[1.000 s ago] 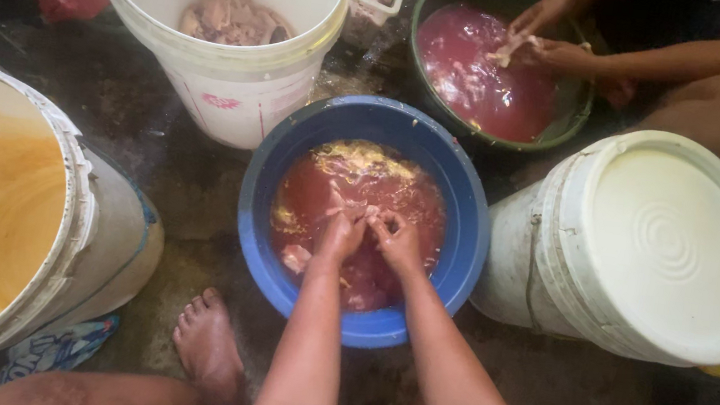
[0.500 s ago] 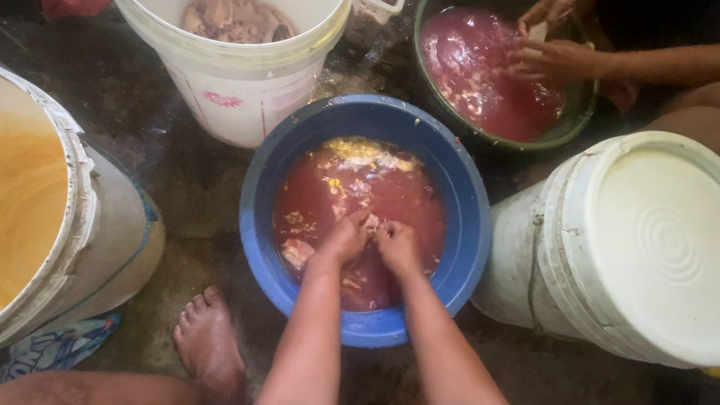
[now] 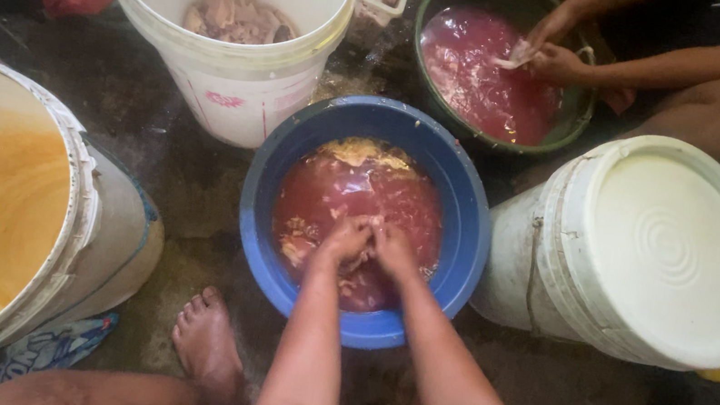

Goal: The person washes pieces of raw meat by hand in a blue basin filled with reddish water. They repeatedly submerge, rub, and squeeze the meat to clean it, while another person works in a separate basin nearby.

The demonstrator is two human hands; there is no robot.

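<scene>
A blue basin (image 3: 465, 243) of reddish water with pale meat pieces sits on the wet floor in front of me. My left hand (image 3: 344, 239) and my right hand (image 3: 393, 248) are side by side, dipped in the red water near the basin's middle. Their fingers are curled together around a pale piece of meat (image 3: 360, 259), partly under the surface.
A white bucket (image 3: 236, 96) with washed meat stands behind the basin. A lidded white bucket (image 3: 674, 255) is at right, a big empty stained bucket (image 3: 2, 213) at left. Another person's hands (image 3: 552, 57) work in a green basin (image 3: 570, 132) of red water. My bare foot (image 3: 209, 349) rests near the blue basin.
My hands stay in the blue basin, shifting slightly nearer me and kneading the meat. The other person's hands have moved a little over the green basin.
</scene>
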